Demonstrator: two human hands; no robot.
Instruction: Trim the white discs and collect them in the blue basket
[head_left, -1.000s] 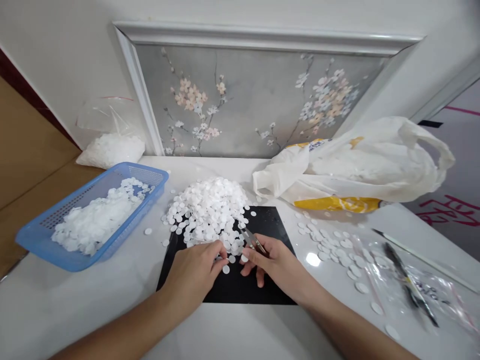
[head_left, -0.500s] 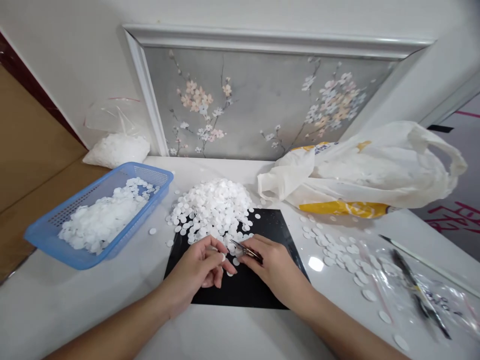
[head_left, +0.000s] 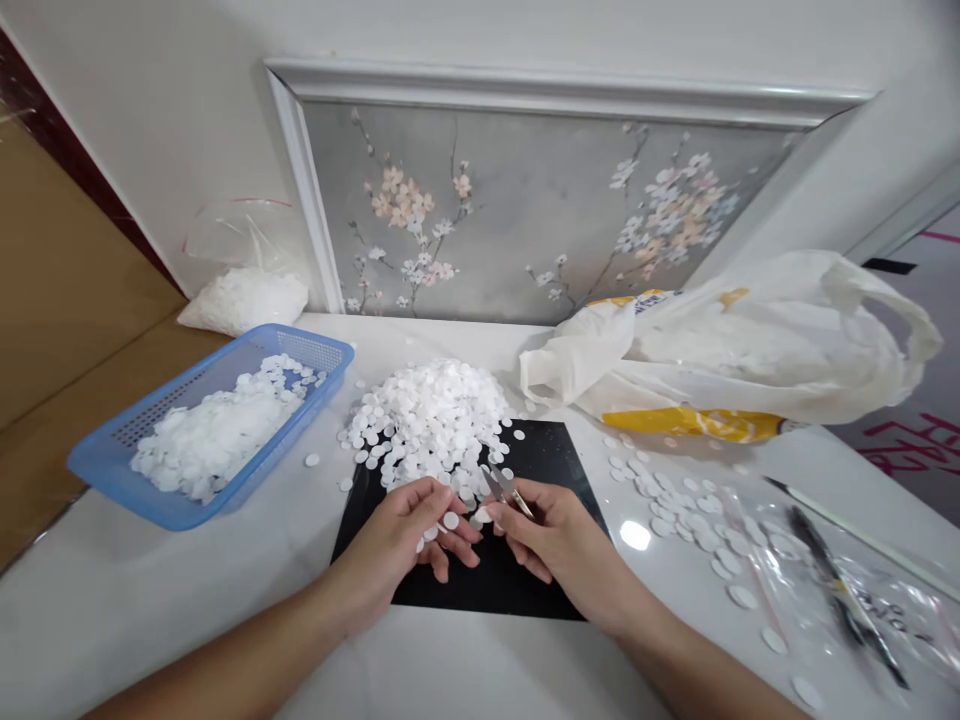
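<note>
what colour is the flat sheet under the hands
The sheet is black; head view shows it.

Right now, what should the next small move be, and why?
Perhaps pass the white disc at the fingertips of the right hand to the left hand: that one, close by, has several discs, while the right also holds snips.

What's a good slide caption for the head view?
Over a black mat, left hand with white discs, right hand holding a small metal tool, before a disc heap.
</note>
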